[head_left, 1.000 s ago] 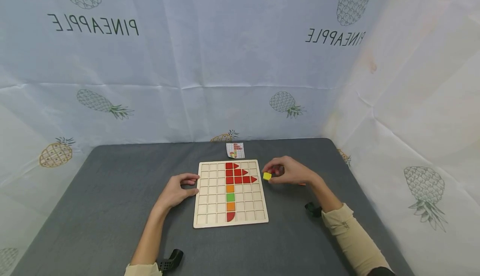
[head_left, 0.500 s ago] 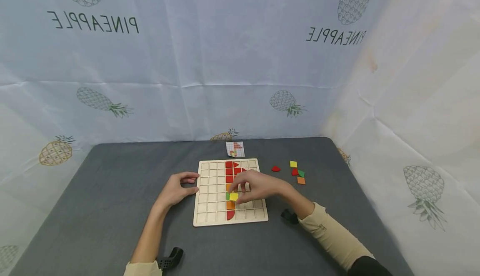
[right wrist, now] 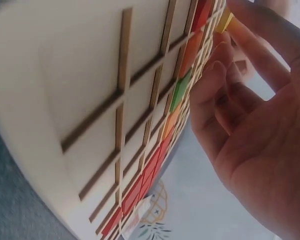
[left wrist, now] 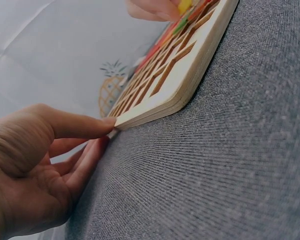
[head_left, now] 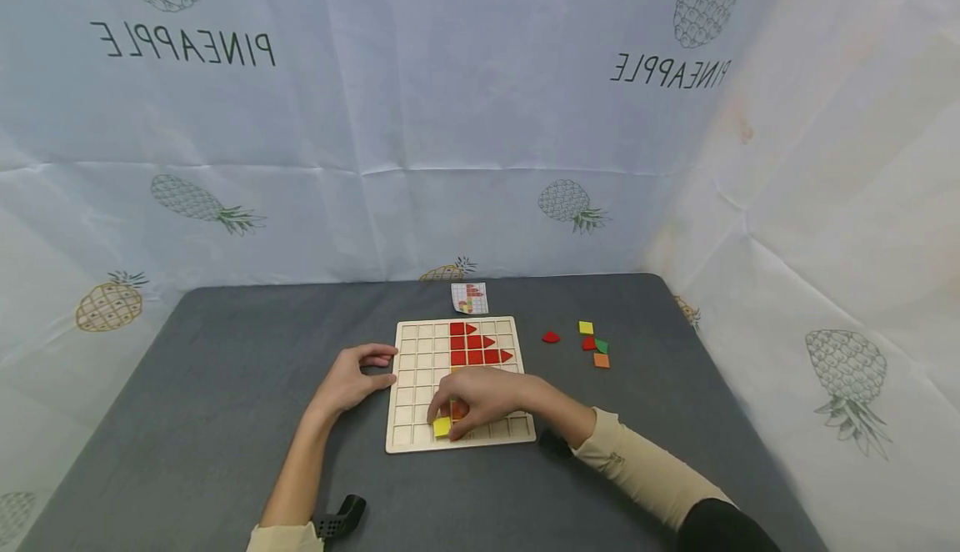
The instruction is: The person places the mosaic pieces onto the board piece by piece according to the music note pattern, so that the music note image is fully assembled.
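A square wooden grid board [head_left: 406,395] lies on the table with red, orange and green tiles set in its cells. In the head view, my right hand [head_left: 480,395] pinches a yellow square tile [head_left: 442,427] over the lower part of the board, left of the column of colored tiles. The right wrist view shows that yellow tile [right wrist: 224,20] between the fingertips. My left hand [head_left: 349,380] touches the board's left edge with thumb and fingers, and the left wrist view shows the thumb tip against the wooden rim [left wrist: 162,107]. The right hand hides some of the middle tiles.
A small printed pattern card [head_left: 470,298] lies behind the board. To the right are loose tiles: a red piece [head_left: 551,337], a yellow square [head_left: 586,328], a red piece [head_left: 588,343], a green piece [head_left: 602,347] and an orange square [head_left: 602,361].
My right hand has carried the yellow tile from right of the board, across the middle, to the lower cells left of the colored column. My left hand has stayed at the board's edge.
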{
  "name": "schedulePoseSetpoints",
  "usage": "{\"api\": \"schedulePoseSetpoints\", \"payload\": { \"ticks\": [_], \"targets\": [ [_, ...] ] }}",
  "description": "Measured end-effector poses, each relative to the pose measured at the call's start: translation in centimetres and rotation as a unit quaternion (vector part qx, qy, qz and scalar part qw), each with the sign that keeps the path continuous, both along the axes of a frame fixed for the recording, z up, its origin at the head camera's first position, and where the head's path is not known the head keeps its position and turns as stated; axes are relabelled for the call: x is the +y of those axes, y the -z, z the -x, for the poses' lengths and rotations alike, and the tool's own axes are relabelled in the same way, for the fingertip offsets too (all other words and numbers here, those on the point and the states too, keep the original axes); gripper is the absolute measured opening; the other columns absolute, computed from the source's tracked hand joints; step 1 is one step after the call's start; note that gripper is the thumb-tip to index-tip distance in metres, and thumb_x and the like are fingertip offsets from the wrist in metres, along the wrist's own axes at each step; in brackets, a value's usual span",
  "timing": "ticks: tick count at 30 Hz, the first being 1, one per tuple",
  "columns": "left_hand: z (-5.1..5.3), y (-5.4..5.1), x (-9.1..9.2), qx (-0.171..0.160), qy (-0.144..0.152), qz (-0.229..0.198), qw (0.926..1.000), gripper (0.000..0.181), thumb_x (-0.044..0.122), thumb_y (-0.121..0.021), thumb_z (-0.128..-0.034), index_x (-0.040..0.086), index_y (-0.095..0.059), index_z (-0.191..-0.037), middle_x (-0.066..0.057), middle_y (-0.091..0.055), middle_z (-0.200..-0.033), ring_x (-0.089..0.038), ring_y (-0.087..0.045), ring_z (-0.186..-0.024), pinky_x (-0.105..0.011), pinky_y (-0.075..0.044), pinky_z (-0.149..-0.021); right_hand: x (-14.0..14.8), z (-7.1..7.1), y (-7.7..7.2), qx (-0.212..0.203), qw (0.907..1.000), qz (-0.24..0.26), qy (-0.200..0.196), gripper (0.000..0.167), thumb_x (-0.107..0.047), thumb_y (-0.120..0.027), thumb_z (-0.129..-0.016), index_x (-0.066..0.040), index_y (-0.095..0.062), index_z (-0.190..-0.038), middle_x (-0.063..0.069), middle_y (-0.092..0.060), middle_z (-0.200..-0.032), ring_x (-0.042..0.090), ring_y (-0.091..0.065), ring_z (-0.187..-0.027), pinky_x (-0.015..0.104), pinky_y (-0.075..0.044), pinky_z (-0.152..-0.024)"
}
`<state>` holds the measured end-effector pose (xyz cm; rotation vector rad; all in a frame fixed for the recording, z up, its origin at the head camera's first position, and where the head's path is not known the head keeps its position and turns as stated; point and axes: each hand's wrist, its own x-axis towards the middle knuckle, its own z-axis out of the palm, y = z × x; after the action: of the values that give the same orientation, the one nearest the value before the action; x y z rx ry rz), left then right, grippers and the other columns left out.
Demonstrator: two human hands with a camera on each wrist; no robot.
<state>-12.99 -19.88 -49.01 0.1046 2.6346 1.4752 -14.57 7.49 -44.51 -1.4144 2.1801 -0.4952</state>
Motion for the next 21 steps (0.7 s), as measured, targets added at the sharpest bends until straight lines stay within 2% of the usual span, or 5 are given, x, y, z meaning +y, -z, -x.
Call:
{"api": "schedulePoseSetpoints", "payload": {
  "ticks": [7,12,16,21],
  "targets": [
    [-0.1,-0.2,-0.1,0.0,0.003,-0.007,1.0,0.046,0.004,-0.084,-0.0917,-0.002,-0.072,-0.136,-0.024,-0.073,-0.13,-0.035,-0.069,-0.119,-0.033,-0.056,-0.091,-0.4,-0.4,0.4,0.028,0.9995,-0.016,-0.003,0.033,-0.025,-0.087,-0.095,-0.02,-0.079,-0.126,-0.005,-0.074,-0.109,-0.003,-0.058,-0.084,0.01,-0.046,-0.076],
    [0.0,-0.2,0.0,0.003,0.0,-0.004,1.0,0.045,0.004,-0.083,-0.0922,-0.002,-0.072,-0.136,-0.023,-0.073,-0.129,-0.035,-0.069,-0.119,-0.03,-0.055,-0.09,-0.1,-0.3,0.3,0.026,0.9996,-0.008,-0.001,0.034,-0.026,-0.088,-0.094,-0.019,-0.078,-0.126,-0.004,-0.073,-0.108,-0.001,-0.058,-0.085,0.012,-0.046,-0.077],
    [0.0,-0.2,0.0,0.002,-0.003,0.0,1.0,0.045,0.004,-0.083,-0.0919,-0.001,-0.072,-0.135,-0.023,-0.073,-0.129,-0.035,-0.069,-0.119,-0.03,-0.056,-0.091,0.9,0.1,-0.3,-0.005,0.9997,0.011,0.023,0.036,-0.025,-0.088,-0.094,-0.017,-0.077,-0.127,-0.001,-0.074,-0.112,-0.001,-0.059,-0.086,0.014,-0.048,-0.079],
    [0.0,-0.1,0.0,-0.006,-0.008,-0.005,0.9999,0.046,0.003,-0.083,-0.0915,-0.001,-0.072,-0.136,-0.022,-0.073,-0.13,-0.033,-0.069,-0.121,-0.032,-0.055,-0.093,3.8,1.9,-0.8,-0.047,0.9948,0.052,0.074,0.036,-0.021,-0.087,-0.095,-0.011,-0.077,-0.127,0.005,-0.075,-0.115,0.0,-0.063,-0.081,0.019,-0.054,-0.078]
  ]
}}
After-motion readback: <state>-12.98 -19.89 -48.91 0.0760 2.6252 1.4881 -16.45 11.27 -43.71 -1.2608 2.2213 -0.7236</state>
